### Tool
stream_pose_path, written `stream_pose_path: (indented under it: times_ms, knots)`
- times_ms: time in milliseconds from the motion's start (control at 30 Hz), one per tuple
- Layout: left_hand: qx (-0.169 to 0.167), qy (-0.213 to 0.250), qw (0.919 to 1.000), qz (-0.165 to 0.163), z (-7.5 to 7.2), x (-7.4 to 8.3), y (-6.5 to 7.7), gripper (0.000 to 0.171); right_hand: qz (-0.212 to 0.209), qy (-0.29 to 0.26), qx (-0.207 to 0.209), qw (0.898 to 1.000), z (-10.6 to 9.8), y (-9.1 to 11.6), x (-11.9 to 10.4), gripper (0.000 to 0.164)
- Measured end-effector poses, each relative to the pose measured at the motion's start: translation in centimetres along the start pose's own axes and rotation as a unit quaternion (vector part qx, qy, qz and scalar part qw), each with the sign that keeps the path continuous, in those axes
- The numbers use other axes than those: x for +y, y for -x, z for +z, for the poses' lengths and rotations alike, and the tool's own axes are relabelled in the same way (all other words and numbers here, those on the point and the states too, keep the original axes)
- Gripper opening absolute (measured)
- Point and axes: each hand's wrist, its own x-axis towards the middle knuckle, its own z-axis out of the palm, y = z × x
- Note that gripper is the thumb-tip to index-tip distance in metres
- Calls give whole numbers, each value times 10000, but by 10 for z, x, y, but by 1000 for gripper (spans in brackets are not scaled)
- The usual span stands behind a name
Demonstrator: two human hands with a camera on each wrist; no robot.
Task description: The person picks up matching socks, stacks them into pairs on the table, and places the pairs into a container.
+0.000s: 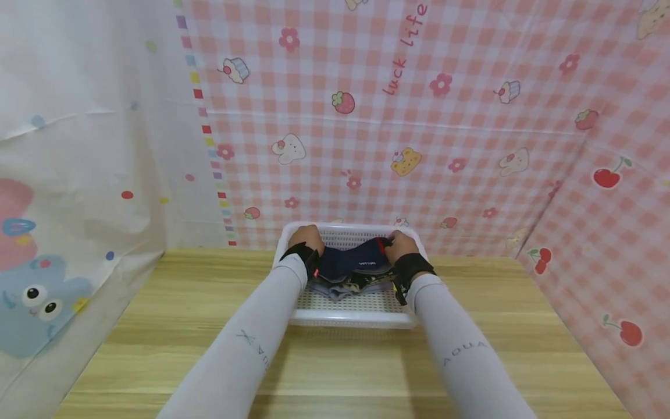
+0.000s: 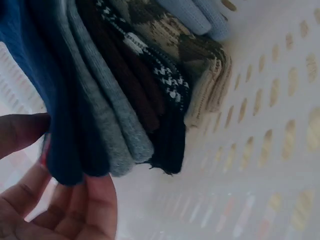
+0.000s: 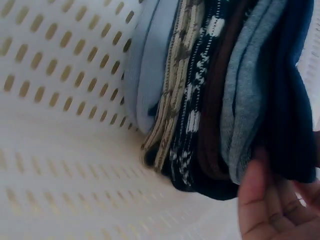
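A row of folded socks leans together inside a white perforated basket. At the back of the row are navy socks with pale lettering and a red patch at one end. My left hand pinches their left end, thumb on one side and fingers on the other. Their right end is gripped by my right hand. Grey socks, brown socks, black-and-white patterned socks, camouflage-patterned socks and light blue socks stand in front of the navy ones.
The basket stands on a wood-grain tabletop, close against a pink checked back wall covering. A white printed sheet hangs on the left, and more pink checked sheet closes off the right.
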Motion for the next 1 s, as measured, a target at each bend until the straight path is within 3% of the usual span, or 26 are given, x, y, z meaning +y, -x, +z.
stream_pose_path:
  times_ms: [100,200,333,400,500,667,900,1000]
  knots:
    - [134,-165,9997,-71,5,5,-5,29,-122,373,195,9990,2,0,-4,33]
    - [105,-298,9995,51,7,15,-8,34,-570,776,431,9944,3,2,-12,26]
    - [-556,-550,9967,224,6,25,-2,23,-980,1128,3,9888,8,9,-23,26]
    - [-958,-708,9926,243,4,27,5,21,-962,1229,-397,9870,13,10,-23,34]
    - [-1245,-917,9876,283,-5,30,18,21,-876,1329,-614,9853,21,5,-15,42]
    - [-1118,-1175,9861,358,-4,26,21,19,-837,1397,-688,9843,30,-1,-8,45]
    - [-980,-1389,9849,328,22,21,5,21,-964,1736,-650,9779,36,3,-10,42]
    - [-1090,-1466,9826,346,26,18,3,22,-1047,1763,-632,9767,37,4,-9,41]
